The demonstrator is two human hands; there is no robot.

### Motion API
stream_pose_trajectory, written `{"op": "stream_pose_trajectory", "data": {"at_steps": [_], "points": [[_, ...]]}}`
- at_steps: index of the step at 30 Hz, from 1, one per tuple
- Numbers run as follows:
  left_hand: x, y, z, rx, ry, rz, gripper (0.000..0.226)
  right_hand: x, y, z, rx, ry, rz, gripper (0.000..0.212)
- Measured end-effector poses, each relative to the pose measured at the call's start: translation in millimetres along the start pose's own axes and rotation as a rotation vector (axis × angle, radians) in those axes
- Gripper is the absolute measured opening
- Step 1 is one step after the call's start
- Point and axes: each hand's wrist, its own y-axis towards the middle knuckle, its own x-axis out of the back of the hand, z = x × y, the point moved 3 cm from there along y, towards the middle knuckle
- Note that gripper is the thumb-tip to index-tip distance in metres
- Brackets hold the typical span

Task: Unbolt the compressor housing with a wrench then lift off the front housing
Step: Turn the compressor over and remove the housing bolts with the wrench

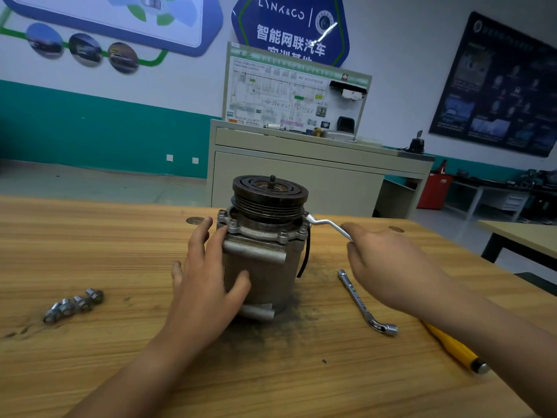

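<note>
Left grip [208,276], fingers straight, is steadying the compressor [259,270] while right grip [388,267] is clenching the wrench [330,225] at its right flange: unbolting, probably needing a loosening turn.

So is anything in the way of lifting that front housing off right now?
Yes. Several bolts sit in the housing flange, so it looks fastened. The right hand holds a wrench on the right-side one; the left hand braces the compressor body. Nothing visible blocks the way up.
</note>
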Motion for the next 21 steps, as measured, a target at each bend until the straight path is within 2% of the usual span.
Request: {"op": "stream_pose_trajectory", "data": {"at_steps": [4, 8, 12, 16, 21], "points": [[2, 1, -2, -0.002, 0.001, 0.002, 0.069, -2, 6, 8, 0.005, -0.145, 0.051, 0.027], [1, 0, -1, -0.002, -0.006, 0.004, 0.069, 7, 9, 17, 0.034, -0.233, 0.112, 0.01], [0, 1, -2, -0.002, -0.005, 0.005, 0.07, 16, 12, 22, 0.109, -0.33, 0.089, 0.016], [0, 0, -1, 0.012, 0.0, 0.016, 0.071, 21, 15, 28, 0.224, -0.486, 0.092, 0.015], [0, 1, -1, 0.01, -0.022, 0.012, 0.071, 16, 19, 13, 0.26, -0.514, 0.101, 0.018]]}}
